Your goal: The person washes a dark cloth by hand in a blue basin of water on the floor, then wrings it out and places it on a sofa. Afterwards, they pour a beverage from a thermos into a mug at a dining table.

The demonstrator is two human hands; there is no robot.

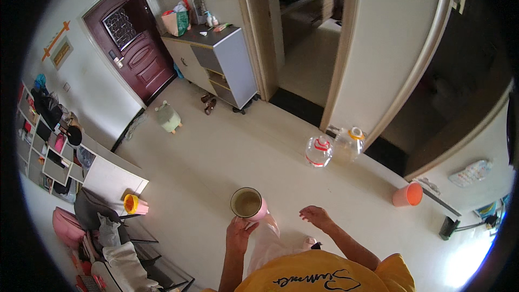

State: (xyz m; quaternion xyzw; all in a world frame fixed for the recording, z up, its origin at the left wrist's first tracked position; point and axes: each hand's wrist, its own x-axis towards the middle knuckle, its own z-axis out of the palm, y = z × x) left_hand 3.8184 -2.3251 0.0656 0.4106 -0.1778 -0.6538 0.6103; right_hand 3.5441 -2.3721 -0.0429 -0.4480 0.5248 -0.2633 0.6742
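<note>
My left hand (240, 232) grips a pink pot or large mug (261, 210) with a dark rim, held out in front of me above the floor. Its mouth faces up towards the camera, and the inside looks beige; whether it contains anything I cannot tell. My right hand (317, 216) hangs in the air to the right of the pot, its fingers loosely bent and nothing in them. Below both hands are my light trousers and shoes on the pale floor (219, 150).
Two clear plastic jugs, one with a red handle (319, 152) and one with a yellow collar (352, 143), stand by the doorways. A pink bin (407, 194) is at right, a green stool (168, 117) ahead left. Chairs (97, 207) and a yellow-rimmed bin (136, 205) line the left.
</note>
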